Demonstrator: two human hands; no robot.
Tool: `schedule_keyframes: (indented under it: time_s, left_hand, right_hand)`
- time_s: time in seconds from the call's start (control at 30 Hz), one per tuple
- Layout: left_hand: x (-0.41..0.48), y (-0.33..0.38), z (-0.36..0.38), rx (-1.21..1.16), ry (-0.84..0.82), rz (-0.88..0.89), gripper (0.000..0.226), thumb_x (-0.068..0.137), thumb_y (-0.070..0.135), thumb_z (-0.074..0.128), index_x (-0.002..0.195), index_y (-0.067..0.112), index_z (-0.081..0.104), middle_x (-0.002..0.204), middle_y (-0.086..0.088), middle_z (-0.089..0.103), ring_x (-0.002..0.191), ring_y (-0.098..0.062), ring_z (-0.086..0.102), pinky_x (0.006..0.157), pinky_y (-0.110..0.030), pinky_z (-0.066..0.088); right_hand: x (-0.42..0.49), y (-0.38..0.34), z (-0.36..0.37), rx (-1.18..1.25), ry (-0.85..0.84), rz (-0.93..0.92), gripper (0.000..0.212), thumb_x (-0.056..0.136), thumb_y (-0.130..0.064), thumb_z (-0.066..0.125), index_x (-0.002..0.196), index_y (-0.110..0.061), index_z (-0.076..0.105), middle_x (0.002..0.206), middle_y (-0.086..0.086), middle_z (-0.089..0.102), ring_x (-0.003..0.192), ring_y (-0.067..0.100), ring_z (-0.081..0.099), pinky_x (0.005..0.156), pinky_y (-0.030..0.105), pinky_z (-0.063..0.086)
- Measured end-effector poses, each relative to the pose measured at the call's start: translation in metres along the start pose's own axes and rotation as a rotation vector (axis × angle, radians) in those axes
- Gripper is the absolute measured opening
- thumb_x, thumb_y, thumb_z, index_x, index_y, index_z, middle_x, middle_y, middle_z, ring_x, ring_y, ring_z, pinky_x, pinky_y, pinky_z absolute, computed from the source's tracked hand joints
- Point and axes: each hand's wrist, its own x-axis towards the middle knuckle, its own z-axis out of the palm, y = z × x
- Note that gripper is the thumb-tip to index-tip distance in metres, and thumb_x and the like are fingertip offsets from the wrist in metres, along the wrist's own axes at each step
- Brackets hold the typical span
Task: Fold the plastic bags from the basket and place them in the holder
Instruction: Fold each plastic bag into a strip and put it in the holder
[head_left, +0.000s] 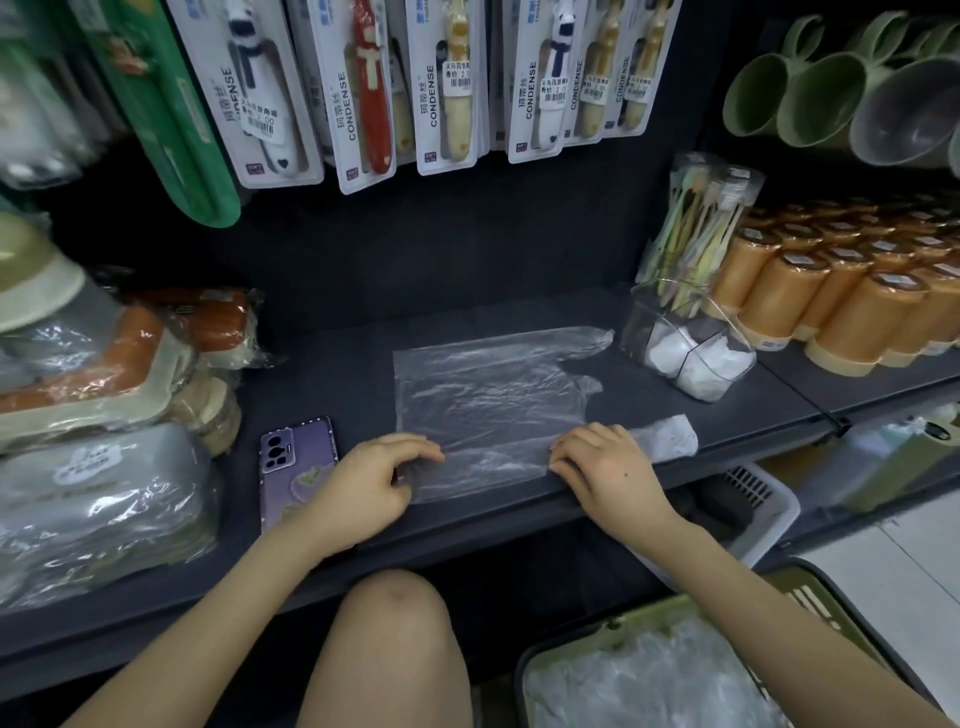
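The left hand (371, 480) and right hand (605, 462) pinch the near edge of a bag (488, 389) spread flat on the shelf (337, 374), apparently starting a fold. The holder (685, 358), to the right, has some folded bags. The basket (675, 605) below looks full, so much remains. A phone (298, 452) crowds the left, and the shelf lip lies under the wrists.

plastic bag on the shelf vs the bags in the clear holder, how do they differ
The plastic bag lies spread flat on the shelf; the folded bags sit as compact bundles inside the holder. The plastic bag is see-through; the folded bags look white. The left hand and right hand hold the plastic bag's near edge; nothing touches the folded bags. Both are thin plastic.
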Motion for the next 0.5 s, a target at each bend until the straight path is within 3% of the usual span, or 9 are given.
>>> schedule_keyframes:
  time_s: [0.1,0.2,0.23,0.3,0.37,0.43,0.5]
  left_hand:
    - [-0.012,-0.001,-0.003,0.064,-0.064,0.037,0.065,0.062,-0.005,0.045,0.12,0.016,0.066,0.124,0.013,0.054,0.125,0.0,0.042,0.099,0.003,0.021]
    - [-0.014,-0.004,-0.002,0.078,-0.046,0.034,0.063,0.072,-0.012,0.058,0.125,0.02,0.063,0.127,0.016,0.049,0.124,0.002,0.041,0.101,0.0,0.023]
    - [-0.014,-0.005,-0.002,0.068,-0.013,0.03,0.054,0.075,-0.005,0.067,0.123,0.02,0.064,0.126,0.017,0.051,0.122,0.001,0.045,0.102,-0.004,0.028]
    - [-0.014,-0.005,-0.002,-0.002,0.013,-0.001,0.038,0.075,0.032,0.077,0.111,0.026,0.069,0.116,0.028,0.06,0.111,0.005,0.056,0.099,-0.015,0.04]
    - [-0.014,-0.002,-0.003,-0.195,-0.013,-0.069,0.047,0.065,0.065,0.069,0.1,0.033,0.069,0.102,0.027,0.069,0.1,0.004,0.064,0.093,-0.024,0.048]
    - [-0.011,-0.002,-0.001,-0.359,-0.01,-0.134,0.057,0.064,0.074,0.064,0.097,0.028,0.071,0.1,0.016,0.073,0.098,-0.003,0.067,0.091,-0.031,0.05]
    - [-0.008,0.0,0.003,-0.355,0.058,-0.152,0.054,0.071,0.07,0.056,0.084,0.02,0.072,0.087,0.011,0.073,0.082,-0.003,0.066,0.083,-0.035,0.05]
  right_hand:
    - [-0.002,-0.015,-0.016,0.06,-0.014,0.158,0.024,0.094,-0.024,0.046,0.078,-0.014,0.06,0.065,-0.003,0.062,0.059,0.021,0.055,0.068,0.031,0.042]
    - [-0.001,-0.023,-0.041,0.236,-0.21,0.347,0.015,0.098,-0.018,0.052,0.084,-0.022,0.057,0.073,-0.01,0.06,0.067,0.01,0.054,0.063,0.019,0.038]
    - [0.0,-0.025,-0.049,0.29,-0.275,0.385,0.018,0.097,-0.018,0.053,0.081,-0.026,0.055,0.073,-0.012,0.059,0.067,0.004,0.051,0.061,0.018,0.037]
    - [0.003,-0.027,-0.065,0.378,-0.358,0.426,0.025,0.096,-0.018,0.055,0.074,-0.03,0.054,0.07,-0.011,0.059,0.062,0.001,0.049,0.061,0.021,0.038]
    - [0.007,-0.031,-0.078,0.454,-0.414,0.447,0.023,0.095,-0.016,0.057,0.074,-0.025,0.058,0.07,-0.008,0.062,0.061,-0.001,0.053,0.062,0.017,0.042]
    - [0.014,-0.033,-0.086,0.514,-0.453,0.474,0.019,0.095,-0.015,0.059,0.076,-0.018,0.061,0.071,-0.003,0.064,0.062,0.0,0.057,0.062,0.013,0.043]
    - [0.026,-0.031,-0.091,0.527,-0.502,0.489,0.018,0.095,-0.017,0.058,0.078,-0.015,0.063,0.069,0.0,0.064,0.06,0.005,0.057,0.061,0.016,0.044]
